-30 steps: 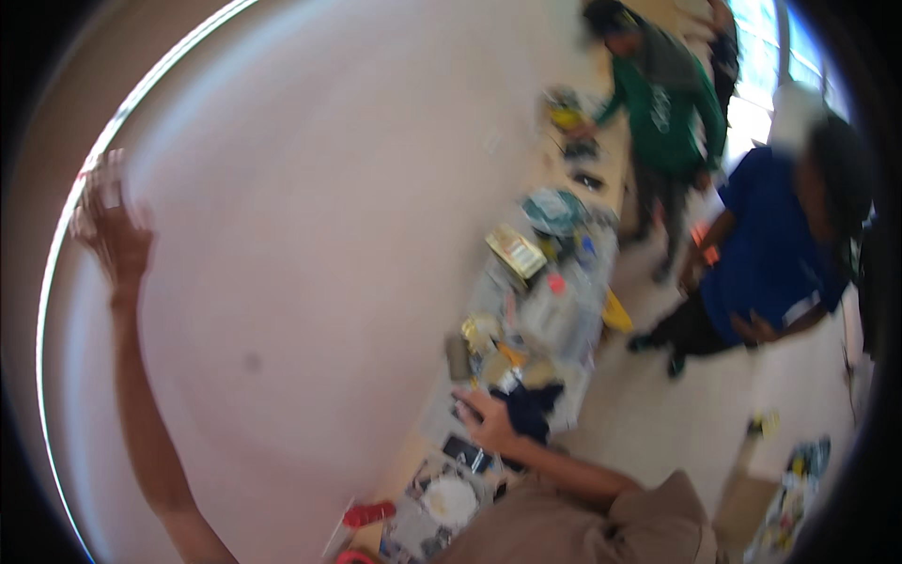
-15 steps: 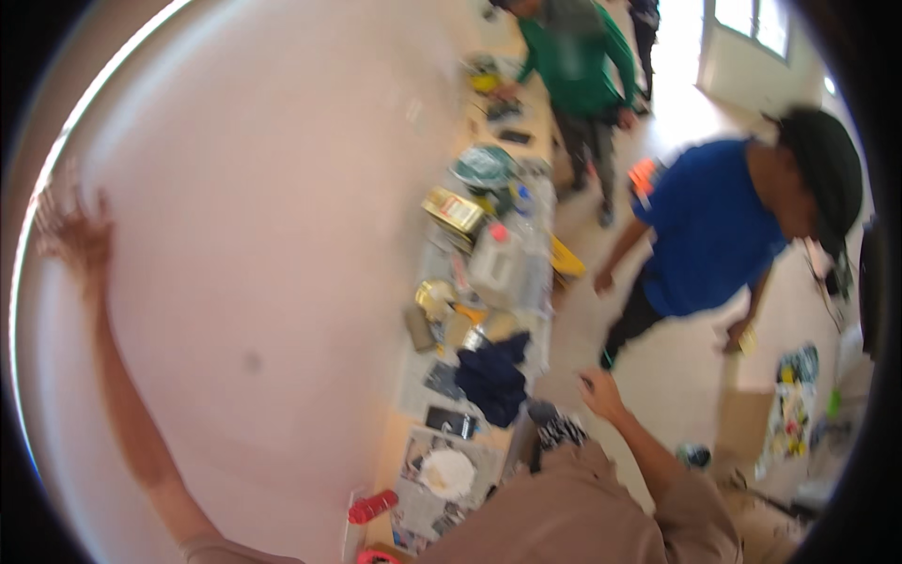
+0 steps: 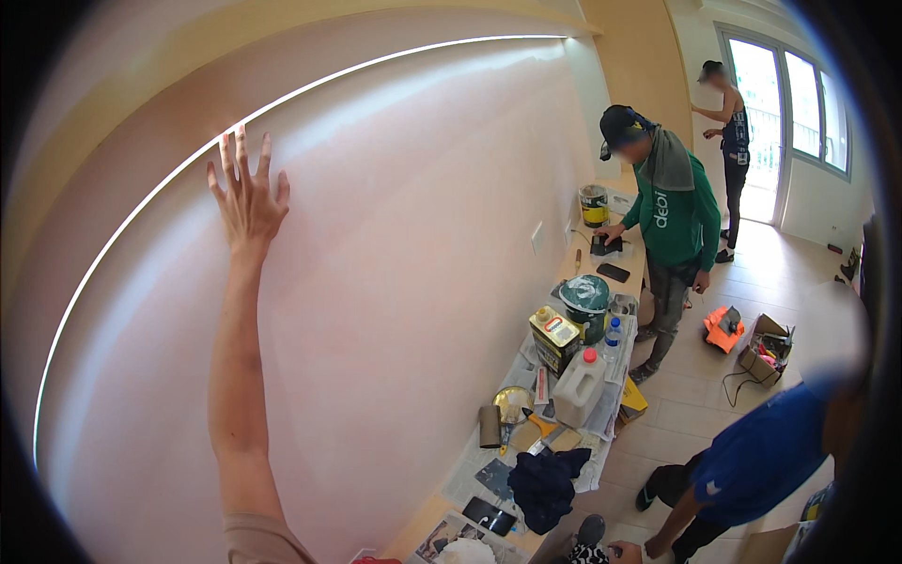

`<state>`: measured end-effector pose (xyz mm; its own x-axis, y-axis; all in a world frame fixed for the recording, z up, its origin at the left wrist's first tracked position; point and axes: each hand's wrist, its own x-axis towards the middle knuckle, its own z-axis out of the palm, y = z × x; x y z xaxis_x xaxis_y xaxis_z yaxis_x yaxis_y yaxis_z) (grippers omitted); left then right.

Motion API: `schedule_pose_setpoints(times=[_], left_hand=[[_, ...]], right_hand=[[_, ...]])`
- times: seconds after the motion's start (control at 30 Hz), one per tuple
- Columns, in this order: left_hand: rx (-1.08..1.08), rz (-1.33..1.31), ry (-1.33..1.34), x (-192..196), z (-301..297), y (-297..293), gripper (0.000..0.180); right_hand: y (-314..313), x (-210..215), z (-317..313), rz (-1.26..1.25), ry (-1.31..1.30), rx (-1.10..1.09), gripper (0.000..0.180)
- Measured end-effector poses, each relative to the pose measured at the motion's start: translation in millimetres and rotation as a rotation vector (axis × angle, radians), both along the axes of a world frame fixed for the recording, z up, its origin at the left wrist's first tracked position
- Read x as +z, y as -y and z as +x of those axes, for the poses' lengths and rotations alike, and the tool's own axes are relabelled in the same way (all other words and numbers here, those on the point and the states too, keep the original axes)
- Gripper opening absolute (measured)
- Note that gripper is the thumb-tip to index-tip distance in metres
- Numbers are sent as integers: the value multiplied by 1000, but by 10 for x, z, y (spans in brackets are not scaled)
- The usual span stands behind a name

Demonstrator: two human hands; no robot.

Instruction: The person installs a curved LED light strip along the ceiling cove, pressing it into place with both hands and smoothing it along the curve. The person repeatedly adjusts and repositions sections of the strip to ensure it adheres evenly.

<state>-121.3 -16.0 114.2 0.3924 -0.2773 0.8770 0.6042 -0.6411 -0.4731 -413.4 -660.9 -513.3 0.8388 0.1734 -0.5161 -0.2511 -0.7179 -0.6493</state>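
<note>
My left hand (image 3: 246, 193) is raised high on the pale pink wall (image 3: 404, 263), palm toward it and fingers spread, holding nothing. My bare left forearm (image 3: 235, 376) runs straight up to it from the lower edge. My right hand does not show in this view. Far below it, along the foot of the wall, runs a low bench (image 3: 564, 414) covered with newspaper and painting supplies.
On the bench stand a white jerrycan (image 3: 577, 389), a yellow tin (image 3: 554, 338), a green-lidded bucket (image 3: 586, 299), a paint can (image 3: 593, 204) and a dark blue cloth (image 3: 545, 484). A person in green (image 3: 675, 230) works at the bench. A person in blue (image 3: 761, 461) bends at lower right. Another person stands by the glass door (image 3: 787, 103).
My left hand has shifted up and to the right along the wall. My right hand, earlier reaching over the bench, has left the view. The person in blue has moved lower right.
</note>
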Motion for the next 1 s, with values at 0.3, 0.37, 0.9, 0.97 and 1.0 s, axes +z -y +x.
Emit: schedule_pose_setpoints(times=[0.3, 0.37, 0.9, 0.97, 1.0], left_hand=[[-27, 9, 36, -22, 4, -3, 62], [-15, 6, 36, -30, -2, 0, 62], [-68, -7, 11, -53, 27, -6, 65], [-23, 5, 40, -85, 91, 39, 64], [5, 13, 60, -107, 126, 81, 64]], right_hand=[[8, -215, 42, -74, -94, -83, 43], [52, -216, 138, -81, -107, -45, 42], [1097, -535, 1262, -59, 133, -369, 35], [1272, -866, 1606, 71, 220, -544, 22], [1400, -895, 1775, -22, 256, -421, 28]])
